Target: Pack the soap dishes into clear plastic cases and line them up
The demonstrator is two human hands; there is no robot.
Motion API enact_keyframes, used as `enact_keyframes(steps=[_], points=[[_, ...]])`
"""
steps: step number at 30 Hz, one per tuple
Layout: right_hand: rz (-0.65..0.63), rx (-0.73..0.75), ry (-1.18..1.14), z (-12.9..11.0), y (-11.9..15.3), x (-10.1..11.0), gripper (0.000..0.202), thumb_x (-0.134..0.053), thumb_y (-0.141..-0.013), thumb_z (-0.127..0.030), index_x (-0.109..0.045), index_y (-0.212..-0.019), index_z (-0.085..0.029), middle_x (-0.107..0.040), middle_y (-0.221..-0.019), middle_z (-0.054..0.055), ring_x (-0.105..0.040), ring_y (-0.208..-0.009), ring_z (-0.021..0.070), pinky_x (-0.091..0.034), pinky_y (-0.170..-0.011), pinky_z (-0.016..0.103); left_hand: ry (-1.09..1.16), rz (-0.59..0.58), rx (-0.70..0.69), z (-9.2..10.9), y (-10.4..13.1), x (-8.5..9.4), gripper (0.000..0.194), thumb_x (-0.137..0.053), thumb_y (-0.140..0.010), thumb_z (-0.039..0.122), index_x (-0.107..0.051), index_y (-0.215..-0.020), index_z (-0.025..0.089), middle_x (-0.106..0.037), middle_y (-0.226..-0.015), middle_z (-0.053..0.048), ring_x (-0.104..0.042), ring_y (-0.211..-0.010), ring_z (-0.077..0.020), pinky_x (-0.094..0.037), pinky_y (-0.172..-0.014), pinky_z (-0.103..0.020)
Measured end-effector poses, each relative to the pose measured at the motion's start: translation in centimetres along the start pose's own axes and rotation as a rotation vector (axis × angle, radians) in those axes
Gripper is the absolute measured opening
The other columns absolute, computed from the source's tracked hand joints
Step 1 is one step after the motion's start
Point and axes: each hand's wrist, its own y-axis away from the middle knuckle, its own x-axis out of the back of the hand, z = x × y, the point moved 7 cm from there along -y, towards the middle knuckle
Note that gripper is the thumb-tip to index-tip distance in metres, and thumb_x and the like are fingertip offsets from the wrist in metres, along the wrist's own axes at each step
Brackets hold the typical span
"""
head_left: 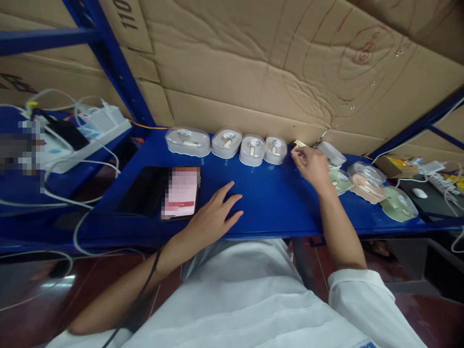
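Note:
My left hand (212,215) rests over the front of the blue table (268,203), fingers spread and holding nothing. To its left lies a phone (181,193) with a lit screen in an opened black case. At the back, my right hand (311,165) has its fingers curled together beside a small cream-coloured piece (299,143); what is inside the fingers is hidden. Left of that hand stand several clear-lidded oval boxes, among them a long one (188,141) and a rounder one (276,150). A whitish box (331,154) is just behind my right wrist.
More clear-lidded boxes sit at the right, one green (398,203) and one peach (368,187). A power strip (90,137) with loose white cables is at the left. Cardboard (232,72) walls off the back, beside a blue metal post (123,67). A white mouse (419,193) lies far right.

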Motion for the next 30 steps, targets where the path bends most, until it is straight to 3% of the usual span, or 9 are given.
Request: enact_keyframes(steps=[3, 5, 8, 13, 17, 19, 25, 28, 30], points=[[-0.159, -0.264, 0.179, 2.1, 0.6, 0.2, 0.042, -0.056, -0.105, -0.047, -0.074, -0.131, -0.019, -0.079, -0.122, 0.016, -0.072, -0.118, 0.0369, -0.054, -0.099, 0.049, 0.002, -0.005, -0.007, 0.1, -0.1, 0.0, 0.044, -0.054, -0.11, 0.04, -0.063, -0.146, 0.016, -0.042, -0.169, -0.02, -0.049, -0.154, -0.0374, -0.048, -0.124, -0.056], [-0.293, -0.32, 0.267, 2.2, 1.2, -0.5, 0.047, -0.06, -0.103, -0.05, -0.073, -0.135, -0.018, -0.076, -0.13, 0.019, -0.07, -0.124, 0.0389, -0.055, -0.098, 0.049, 0.0, -0.002, -0.007, 0.0, -0.1, -0.1, 0.044, -0.054, -0.11, 0.04, -0.063, -0.145, 0.016, -0.043, -0.168, -0.02, -0.049, -0.154, -0.0371, -0.047, -0.125, -0.055], [-0.358, -0.337, 0.356, 1.8, 1.6, -1.1, 0.05, -0.06, -0.103, -0.053, -0.072, -0.135, -0.016, -0.073, -0.135, 0.023, -0.07, -0.125, 0.0392, -0.055, -0.098, 0.049, -0.023, 0.011, -0.025, 0.0, -0.1, -0.1, 0.044, -0.052, -0.111, 0.041, -0.063, -0.145, 0.016, -0.044, -0.167, -0.02, -0.049, -0.153, -0.0367, -0.048, -0.125, -0.055], [-0.309, -0.267, 0.297, 1.6, 1.3, -1.0, 0.04, -0.064, -0.1, -0.052, -0.08, -0.119, -0.02, -0.078, -0.123, 0.02, -0.075, -0.112, 0.0372, -0.057, -0.087, 0.044, -0.042, 0.03, -0.059, -0.1, 0.0, -0.2, 0.045, -0.05, -0.111, 0.045, -0.063, -0.144, 0.017, -0.045, -0.166, -0.02, -0.051, -0.152, -0.0376, -0.051, -0.121, -0.057], [-0.084, -0.208, 0.196, 1.7, 0.6, 0.7, 0.047, -0.047, -0.107, -0.053, -0.082, -0.102, -0.021, -0.081, -0.107, 0.017, -0.075, -0.101, 0.0342, -0.054, -0.081, 0.041, -0.051, 0.036, -0.072, -0.1, 0.0, -0.2, 0.045, -0.05, -0.111, 0.045, -0.064, -0.144, 0.017, -0.046, -0.165, -0.021, -0.052, -0.151, -0.0377, -0.051, -0.121, -0.058], [-0.028, -0.213, 0.175, 1.8, 0.6, 0.9, 0.043, -0.049, -0.106, -0.049, -0.081, -0.108, -0.021, -0.082, -0.109, 0.016, -0.074, -0.1, 0.0338, -0.053, -0.082, 0.04, -0.056, 0.039, -0.08, 0.0, 0.0, -0.2, 0.045, -0.05, -0.111, 0.044, -0.064, -0.144, 0.016, -0.046, -0.165, -0.021, -0.052, -0.151, -0.0375, -0.05, -0.122, -0.057], [-0.235, -0.027, 0.127, -0.3, 0.8, -1.3, 0.038, -0.055, -0.105, -0.049, -0.082, -0.113, -0.023, -0.081, -0.113, 0.012, -0.074, -0.108, 0.0339, -0.053, -0.088, 0.041, -0.037, 0.033, -0.077, 0.1, -0.1, -0.1, 0.043, -0.052, -0.111, 0.042, -0.065, -0.143, 0.016, -0.047, -0.165, -0.021, -0.051, -0.152, -0.037, -0.049, -0.123, -0.057], [-0.103, 0.048, 0.044, -1.0, 0.6, -0.4, 0.044, -0.046, -0.108, -0.05, -0.08, -0.116, -0.023, -0.08, -0.114, 0.012, -0.072, -0.11, 0.0326, -0.053, -0.096, 0.043, -0.022, 0.027, -0.084, 0.2, -0.1, -0.1, 0.043, -0.053, -0.11, 0.041, -0.066, -0.142, 0.016, -0.048, -0.165, -0.021, -0.052, -0.151, -0.0373, -0.049, -0.123, -0.057], [0.049, 0.032, 0.056, -0.4, 0.4, 0.5, 0.046, -0.045, -0.108, -0.048, -0.074, -0.131, -0.021, -0.074, -0.133, 0.016, -0.065, -0.125, 0.0363, -0.048, -0.107, 0.049, -0.032, 0.025, -0.091, 0.3, 0.0, 0.0, 0.043, -0.053, -0.11, 0.041, -0.065, -0.143, 0.016, -0.048, -0.164, -0.021, -0.053, -0.151, -0.0368, -0.049, -0.123, -0.056]])
